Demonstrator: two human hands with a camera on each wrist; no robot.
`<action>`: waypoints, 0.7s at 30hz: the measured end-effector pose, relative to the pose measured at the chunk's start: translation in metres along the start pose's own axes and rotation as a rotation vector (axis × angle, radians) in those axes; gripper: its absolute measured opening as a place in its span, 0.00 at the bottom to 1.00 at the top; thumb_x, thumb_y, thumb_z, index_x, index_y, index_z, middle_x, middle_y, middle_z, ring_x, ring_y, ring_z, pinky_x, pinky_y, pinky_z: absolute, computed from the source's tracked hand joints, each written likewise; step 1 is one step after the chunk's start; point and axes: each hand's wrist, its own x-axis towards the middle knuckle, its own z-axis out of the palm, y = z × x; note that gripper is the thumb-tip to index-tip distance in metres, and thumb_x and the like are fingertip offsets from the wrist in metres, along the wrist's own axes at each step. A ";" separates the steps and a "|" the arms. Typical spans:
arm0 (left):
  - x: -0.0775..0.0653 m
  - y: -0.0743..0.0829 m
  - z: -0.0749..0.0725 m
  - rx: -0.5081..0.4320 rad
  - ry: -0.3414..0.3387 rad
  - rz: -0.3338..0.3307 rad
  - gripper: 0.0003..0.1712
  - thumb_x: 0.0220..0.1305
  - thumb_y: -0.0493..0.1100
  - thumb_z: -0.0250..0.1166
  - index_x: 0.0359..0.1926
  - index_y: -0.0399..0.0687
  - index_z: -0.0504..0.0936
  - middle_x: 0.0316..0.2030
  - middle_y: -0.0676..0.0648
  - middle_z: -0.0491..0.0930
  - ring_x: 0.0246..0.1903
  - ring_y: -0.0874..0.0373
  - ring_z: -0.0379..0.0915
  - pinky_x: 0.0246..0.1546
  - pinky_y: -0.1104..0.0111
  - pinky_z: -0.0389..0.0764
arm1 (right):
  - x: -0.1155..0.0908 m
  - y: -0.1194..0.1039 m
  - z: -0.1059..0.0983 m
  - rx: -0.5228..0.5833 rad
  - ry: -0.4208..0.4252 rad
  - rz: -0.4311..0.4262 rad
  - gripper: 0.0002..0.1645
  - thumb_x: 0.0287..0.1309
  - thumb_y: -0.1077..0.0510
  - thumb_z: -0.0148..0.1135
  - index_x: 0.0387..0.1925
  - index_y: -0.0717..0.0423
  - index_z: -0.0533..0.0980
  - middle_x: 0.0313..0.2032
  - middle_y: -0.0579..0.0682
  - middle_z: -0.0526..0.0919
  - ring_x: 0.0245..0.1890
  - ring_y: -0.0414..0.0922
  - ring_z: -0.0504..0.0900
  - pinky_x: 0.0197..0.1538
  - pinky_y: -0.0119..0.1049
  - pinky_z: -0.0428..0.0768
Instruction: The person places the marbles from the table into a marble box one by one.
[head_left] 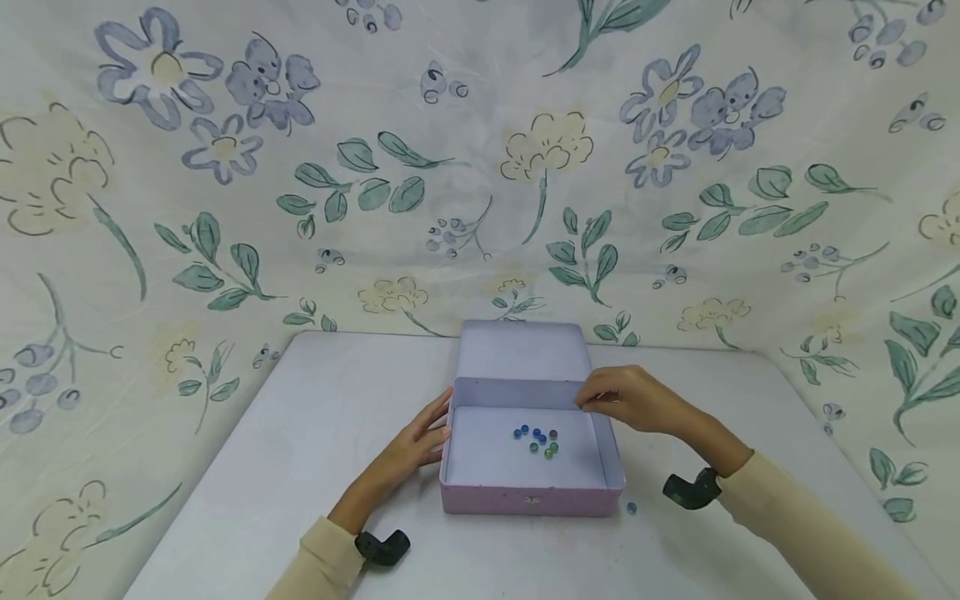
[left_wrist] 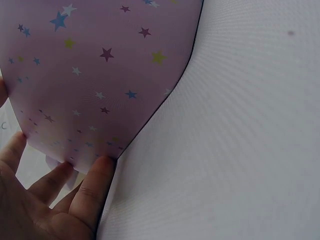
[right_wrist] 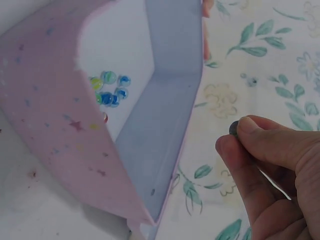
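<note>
A pink box with a star print (left_wrist: pixel 100 55) stands with its lid (head_left: pixel 522 350) raised at the back. Inside it, several glass marbles (head_left: pixel 536 433), blue, green and one darker, lie grouped on the pale floor. My left hand (head_left: pixel 420 437) rests on the left side of the box, its fingertips spread along the starred wall. Above the box's right rear edge is my right hand (head_left: pixel 626 400). Between its thumb and forefinger it pinches a small dark marble (right_wrist: pixel 233 128).
One blue marble (head_left: pixel 632 507) lies on the white table (head_left: pixel 360 383) just off the box's front right corner. Behind the table hangs a flower-printed cloth (head_left: pixel 480 250). Each wrist wears a black camera band (head_left: pixel 692 489).
</note>
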 end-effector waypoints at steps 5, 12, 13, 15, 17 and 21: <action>0.001 -0.003 -0.002 -0.001 -0.019 0.013 0.36 0.78 0.47 0.49 0.79 0.71 0.45 0.80 0.40 0.43 0.74 0.32 0.50 0.64 0.44 0.74 | 0.018 -0.003 0.005 -0.015 -0.020 -0.030 0.12 0.57 0.68 0.68 0.41 0.53 0.87 0.40 0.46 0.89 0.41 0.40 0.86 0.45 0.28 0.85; 0.001 -0.003 -0.002 -0.001 -0.015 0.012 0.36 0.78 0.48 0.49 0.79 0.71 0.46 0.80 0.40 0.43 0.74 0.32 0.51 0.64 0.43 0.73 | 0.042 -0.004 0.014 -0.023 -0.060 -0.047 0.10 0.58 0.67 0.68 0.40 0.53 0.87 0.40 0.48 0.89 0.41 0.39 0.86 0.44 0.27 0.84; 0.001 -0.003 -0.002 -0.001 -0.014 0.009 0.36 0.78 0.48 0.49 0.79 0.72 0.46 0.80 0.40 0.43 0.74 0.32 0.51 0.64 0.43 0.73 | 0.045 -0.005 0.015 -0.019 -0.066 -0.050 0.10 0.58 0.66 0.68 0.41 0.53 0.87 0.41 0.49 0.89 0.41 0.39 0.86 0.44 0.27 0.84; 0.001 -0.002 -0.002 -0.001 -0.010 0.005 0.36 0.78 0.48 0.50 0.79 0.72 0.46 0.80 0.41 0.43 0.74 0.32 0.51 0.64 0.43 0.73 | 0.049 -0.005 0.019 -0.016 -0.076 -0.055 0.10 0.58 0.66 0.68 0.41 0.54 0.87 0.40 0.49 0.89 0.40 0.39 0.86 0.44 0.27 0.84; 0.001 -0.002 -0.001 0.001 -0.009 0.002 0.36 0.78 0.48 0.50 0.79 0.72 0.46 0.80 0.41 0.43 0.74 0.32 0.51 0.64 0.44 0.73 | 0.054 -0.003 0.023 -0.016 -0.082 -0.059 0.10 0.58 0.66 0.68 0.41 0.54 0.87 0.40 0.50 0.89 0.40 0.39 0.86 0.45 0.26 0.84; 0.001 -0.002 -0.001 -0.003 -0.014 0.007 0.36 0.78 0.47 0.50 0.79 0.72 0.46 0.80 0.42 0.44 0.75 0.33 0.51 0.64 0.43 0.73 | 0.058 0.001 0.030 -0.014 -0.089 -0.054 0.09 0.58 0.67 0.68 0.40 0.55 0.87 0.39 0.50 0.89 0.40 0.39 0.86 0.45 0.25 0.84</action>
